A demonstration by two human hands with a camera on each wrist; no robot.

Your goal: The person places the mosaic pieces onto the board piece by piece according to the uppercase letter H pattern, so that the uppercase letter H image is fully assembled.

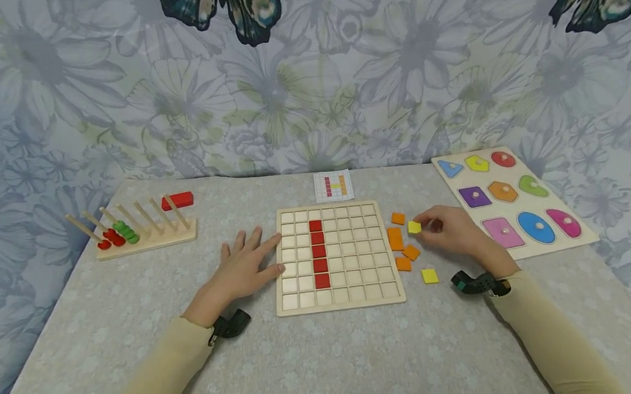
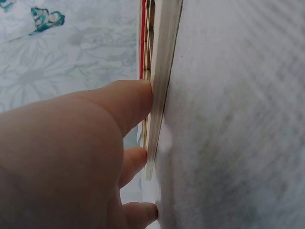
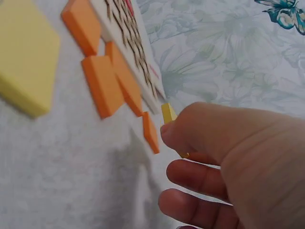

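A wooden grid board (image 1: 341, 307) lies in the middle of the table, with a column of several red square tiles (image 1: 318, 251) set in it. My left hand (image 1: 243, 266) rests at the board's left edge, fingers spread; in the left wrist view the thumb and a fingertip touch the rim (image 2: 162, 71). Right of the board, my right hand (image 1: 450, 230) pinches a yellow square tile (image 1: 414, 227) between thumb and finger. The right wrist view shows this tile (image 3: 167, 112) partly hidden by the thumb. Several orange tiles (image 1: 395, 239) and another yellow tile (image 1: 430, 276) lie nearby.
Behind the board lies a small pattern card (image 1: 333, 186). At the left stands a peg rack (image 1: 148, 239) with red and green pieces, a red block (image 1: 177, 200) behind it. A shape puzzle board (image 1: 514, 207) lies at the right, close to my right hand.
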